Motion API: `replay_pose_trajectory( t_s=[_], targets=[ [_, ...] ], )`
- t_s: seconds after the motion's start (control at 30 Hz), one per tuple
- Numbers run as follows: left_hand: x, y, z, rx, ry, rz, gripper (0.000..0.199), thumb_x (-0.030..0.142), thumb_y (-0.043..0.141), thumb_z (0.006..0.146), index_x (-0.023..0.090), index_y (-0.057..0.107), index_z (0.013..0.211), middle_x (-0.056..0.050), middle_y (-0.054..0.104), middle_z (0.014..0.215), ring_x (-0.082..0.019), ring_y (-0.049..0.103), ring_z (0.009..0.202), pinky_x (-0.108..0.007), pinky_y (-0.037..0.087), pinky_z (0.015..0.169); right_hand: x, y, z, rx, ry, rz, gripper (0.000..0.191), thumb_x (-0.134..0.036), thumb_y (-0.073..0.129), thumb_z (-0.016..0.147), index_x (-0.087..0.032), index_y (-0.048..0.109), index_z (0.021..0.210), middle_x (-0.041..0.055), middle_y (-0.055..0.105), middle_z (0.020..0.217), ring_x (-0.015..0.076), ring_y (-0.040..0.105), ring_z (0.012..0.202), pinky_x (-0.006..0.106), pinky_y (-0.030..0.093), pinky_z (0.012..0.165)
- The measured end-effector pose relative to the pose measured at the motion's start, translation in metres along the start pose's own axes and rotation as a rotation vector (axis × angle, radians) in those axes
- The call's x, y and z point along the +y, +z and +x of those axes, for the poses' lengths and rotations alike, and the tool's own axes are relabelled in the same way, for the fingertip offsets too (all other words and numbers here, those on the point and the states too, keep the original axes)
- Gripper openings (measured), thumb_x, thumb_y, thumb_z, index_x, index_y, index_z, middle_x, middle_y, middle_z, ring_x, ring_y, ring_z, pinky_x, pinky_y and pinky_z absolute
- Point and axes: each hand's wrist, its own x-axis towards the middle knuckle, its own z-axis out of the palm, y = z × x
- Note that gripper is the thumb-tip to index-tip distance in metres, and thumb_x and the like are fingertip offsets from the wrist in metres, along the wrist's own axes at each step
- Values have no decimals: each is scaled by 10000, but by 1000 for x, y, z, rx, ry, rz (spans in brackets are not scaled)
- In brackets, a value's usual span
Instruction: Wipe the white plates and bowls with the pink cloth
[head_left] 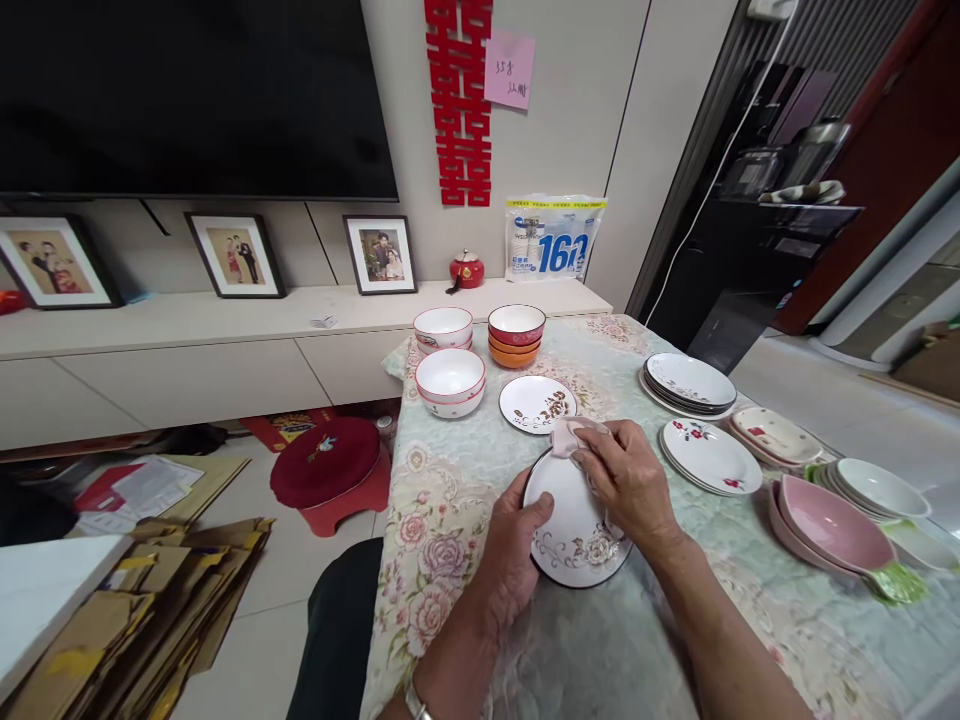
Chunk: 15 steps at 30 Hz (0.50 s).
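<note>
A white plate (574, 530) with a dark rim and a floral print is held up over the table, tilted towards me. My left hand (517, 540) grips its left edge, thumb on the face and fingers behind. In my right hand (626, 480) is a pale pink cloth (574, 437), pressed against the plate's upper rim; part of the cloth hangs below my fingers. Just beyond lies a second white plate (536, 403) with brown flowers, flat on the floral tablecloth (439, 520).
White bowls (450, 377) and a stack of red and orange bowls (516, 335) stand at the back. On the right are dark-rimmed plates (690, 380), flowered plates (712, 455), pink bowls (832, 520) and green-white bowls (881, 485). A red stool (326, 465) and flattened cardboard (172, 600) are left of the table.
</note>
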Motion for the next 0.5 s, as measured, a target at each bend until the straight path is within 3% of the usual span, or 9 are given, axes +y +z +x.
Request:
replay_pose_trajectory(
  t_s=[0.13,0.27,0.4,0.5],
  targets=[
    [-1,-2,0,37,16,-7,548,199,734,655,157,628,1191,-99,744,977,-275,686,889,-377,514,807,6,-5,3,-109,81,12,307,-378,440,946,-197,645,1085,106,628,980,246,546,943,366,413,870],
    [-2,-2,0,106,45,-36,586,203,740,635,142,614,1204,-104,748,938,-283,688,889,-390,517,810,17,-6,2,-269,291,155,291,-385,408,937,-203,632,896,50,653,827,196,577,770,288,410,689],
    [-1,-2,2,183,85,-63,638,225,752,623,143,590,1234,-103,750,925,-291,693,888,-407,522,818,25,-3,-2,-336,402,201,334,-428,405,908,-213,520,678,-16,539,589,148,478,590,252,330,560],
    [0,-5,5,249,112,-95,668,218,754,628,169,559,1266,-107,743,984,-293,696,902,-425,525,831,28,0,-3,-398,418,234,374,-450,415,878,-211,416,589,-30,458,553,133,417,579,247,296,540]
  ],
)
